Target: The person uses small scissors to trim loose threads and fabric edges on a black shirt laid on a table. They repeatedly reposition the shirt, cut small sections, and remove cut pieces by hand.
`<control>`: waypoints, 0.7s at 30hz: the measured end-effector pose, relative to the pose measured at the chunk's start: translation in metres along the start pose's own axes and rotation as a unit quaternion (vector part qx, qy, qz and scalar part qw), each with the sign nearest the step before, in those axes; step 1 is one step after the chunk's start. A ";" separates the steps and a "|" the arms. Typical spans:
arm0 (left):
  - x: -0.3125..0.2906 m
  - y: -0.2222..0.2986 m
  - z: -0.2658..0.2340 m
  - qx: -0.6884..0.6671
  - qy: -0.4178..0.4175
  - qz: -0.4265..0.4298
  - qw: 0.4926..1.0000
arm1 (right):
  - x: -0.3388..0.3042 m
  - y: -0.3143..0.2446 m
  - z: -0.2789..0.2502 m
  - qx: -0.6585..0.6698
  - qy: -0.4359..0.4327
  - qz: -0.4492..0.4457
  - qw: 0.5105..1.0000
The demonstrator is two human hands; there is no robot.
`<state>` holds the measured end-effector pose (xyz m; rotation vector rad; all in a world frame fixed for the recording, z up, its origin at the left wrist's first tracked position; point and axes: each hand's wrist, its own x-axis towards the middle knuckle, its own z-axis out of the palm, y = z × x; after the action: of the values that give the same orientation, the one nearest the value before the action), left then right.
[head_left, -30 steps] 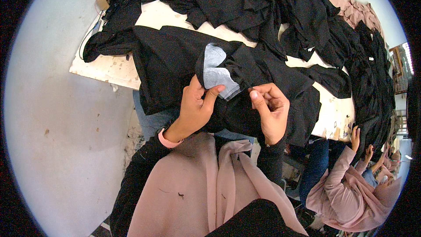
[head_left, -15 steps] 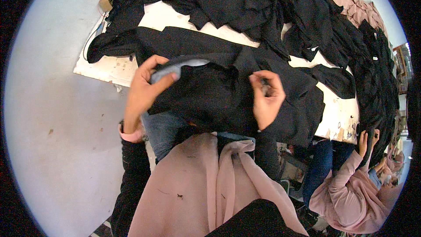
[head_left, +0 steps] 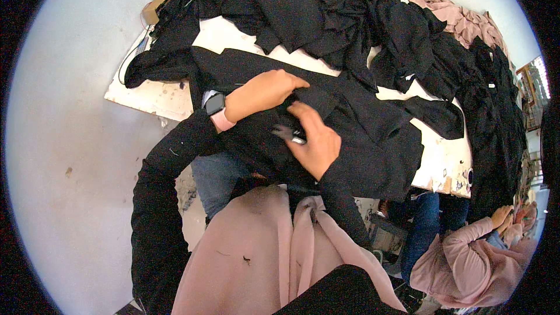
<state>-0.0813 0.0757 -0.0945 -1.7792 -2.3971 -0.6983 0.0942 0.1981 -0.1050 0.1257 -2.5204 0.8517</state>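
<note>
Handling seems midway: the black garment (head_left: 373, 163) lies across the table (head_left: 437, 166), the right hand's (head_left: 319, 143) fingers clasping a small tool (head_left: 284, 133) (blurred, perhaps snips) — whether the left hand (head_left: 265, 90) pinches cloth, I cannot tell.

Left hand (head_left: 262, 91) on black garment (head_left: 373, 160) across the table (head_left: 438, 166); right hand (head_left: 319, 144), nearer, holding a small blurred tool (head_left: 284, 133); pink cloth (head_left: 461, 20), far right.

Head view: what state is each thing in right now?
Black garment: wrinkled, spread over the front edge of the table
Left grip: resting on the garment, closure unclear
Right grip: curled around a small dark object
Small dark object: blurred, exact shape unclear
Watch: worn on the left wrist, screen dark
Black cloth pile: heaped, crumpled
Pink cloth: bunched up
Table: partly covered
</note>
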 end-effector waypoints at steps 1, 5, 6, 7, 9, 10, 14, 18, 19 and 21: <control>0.003 -0.003 0.000 -0.011 -0.015 -0.022 1.000 | 0.001 0.006 -0.003 -0.029 -0.002 0.034 0.999; 0.002 0.002 -0.009 -0.498 -0.097 -0.224 0.832 | 0.006 0.023 -0.021 -0.043 0.045 0.029 0.998; -0.001 0.008 -0.010 -0.547 -0.084 -0.247 0.796 | 0.005 0.024 -0.024 -0.004 0.073 0.013 0.997; -0.004 0.016 -0.010 -0.592 -0.065 -0.264 0.759 | 0.005 0.024 -0.023 0.139 0.100 0.051 0.984; -0.012 0.032 -0.010 -0.638 -0.038 -0.270 0.720 | 0.000 0.021 -0.021 0.283 0.111 0.137 0.943; -0.015 0.040 -0.009 -0.651 -0.025 -0.282 0.704 | -0.002 0.021 -0.020 0.312 0.128 0.132 0.932; -0.024 0.056 -0.015 -0.663 0.115 -0.301 0.676 | -0.002 0.022 -0.022 0.212 0.162 0.090 0.960; -0.030 0.065 -0.020 -0.741 0.253 -0.295 0.547 | -0.002 0.017 -0.040 0.331 0.216 0.166 0.904; -0.030 0.070 -0.017 -0.740 0.259 -0.266 0.561 | -0.003 0.013 -0.039 0.338 0.202 0.143 0.908; -0.033 0.075 -0.012 -0.708 0.224 -0.237 0.627 | -0.004 0.003 -0.037 0.355 0.169 0.149 0.907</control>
<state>-0.0038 0.0584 -0.0715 -0.5882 -1.7470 -3.1854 0.1118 0.2221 -0.0832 -0.1684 -1.8265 1.7215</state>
